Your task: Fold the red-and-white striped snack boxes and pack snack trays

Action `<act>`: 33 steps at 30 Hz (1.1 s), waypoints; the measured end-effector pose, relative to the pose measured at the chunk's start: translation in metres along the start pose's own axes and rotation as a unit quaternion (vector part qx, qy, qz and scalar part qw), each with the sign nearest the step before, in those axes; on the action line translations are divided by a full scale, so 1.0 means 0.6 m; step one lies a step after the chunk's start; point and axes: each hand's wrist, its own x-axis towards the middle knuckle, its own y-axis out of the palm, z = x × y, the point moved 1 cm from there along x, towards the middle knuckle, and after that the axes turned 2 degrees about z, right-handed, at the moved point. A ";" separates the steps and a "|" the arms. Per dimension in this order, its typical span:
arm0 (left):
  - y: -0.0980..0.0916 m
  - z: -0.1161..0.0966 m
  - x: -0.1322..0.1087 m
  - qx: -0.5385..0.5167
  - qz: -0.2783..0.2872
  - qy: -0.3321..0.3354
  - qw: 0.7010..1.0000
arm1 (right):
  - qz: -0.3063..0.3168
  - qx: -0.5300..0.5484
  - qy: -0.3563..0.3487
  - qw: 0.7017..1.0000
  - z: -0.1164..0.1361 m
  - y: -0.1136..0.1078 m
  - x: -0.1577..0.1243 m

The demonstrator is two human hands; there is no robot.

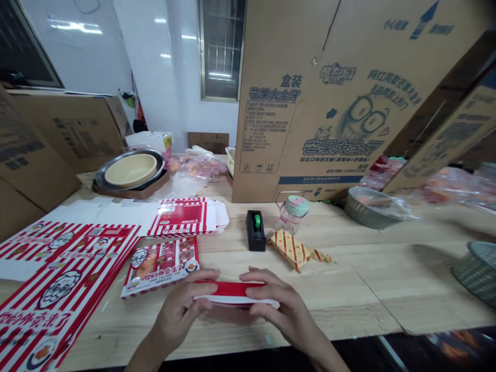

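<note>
The left hand (pixel 180 305) and right hand (pixel 277 305) both grip a red-and-white paper box (pixel 232 290) near the wooden table's (pixel 349 294) front edge. A printed box (pixel 159 267) lies just beside it at 10 o'clock, and flat cartons (pixel 50 294) are piled at 9. A tape dispenser (pixel 256 230) stands at 12, with a large cardboard box (pixel 310 103) behind it. Open tabletop runs toward 3 o'clock, ending at what looks like a blurred basket (pixel 478 274).
</note>
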 end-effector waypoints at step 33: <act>0.039 -0.022 -0.034 0.005 -0.074 -0.094 0.993 | -0.330 0.062 0.362 0.870 -0.279 -0.050 0.077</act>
